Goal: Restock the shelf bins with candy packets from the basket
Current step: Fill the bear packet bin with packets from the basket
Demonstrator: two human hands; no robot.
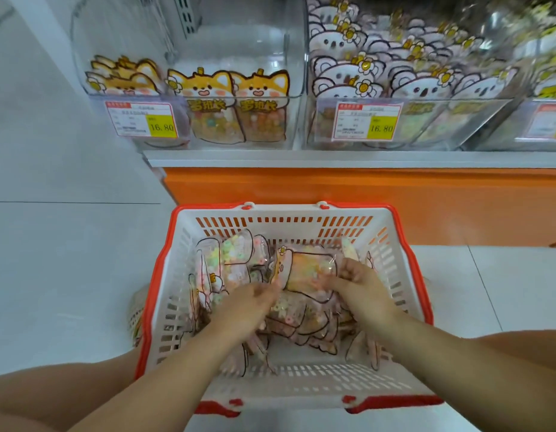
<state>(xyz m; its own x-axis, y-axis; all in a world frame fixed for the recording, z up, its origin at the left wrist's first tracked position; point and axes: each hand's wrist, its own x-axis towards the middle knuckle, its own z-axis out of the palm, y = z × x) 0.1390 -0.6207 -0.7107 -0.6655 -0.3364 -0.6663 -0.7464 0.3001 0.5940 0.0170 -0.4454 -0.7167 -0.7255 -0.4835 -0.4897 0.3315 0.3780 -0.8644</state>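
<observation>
A white basket with a red rim (283, 213) stands on the floor below me, holding several candy packets. My right hand (356, 283) grips one orange fox packet (304, 272) by its clear end and holds it tilted above the pile. My left hand (248, 302) reaches in beside it, fingertips at the packet's printed head end; whether it pinches it I cannot tell. On the shelf above, the left clear bin (189, 88) holds a few upright fox packets (230, 104). The right bin (395, 120) is packed with koala packets (420, 85).
A white shelf edge (333, 159) with an orange base panel (364, 201) runs just beyond the basket. Price labels reading 16.80 (144, 120) hang on the bin fronts. A third bin (538, 120) sits at far right. White floor tiles spread to the left.
</observation>
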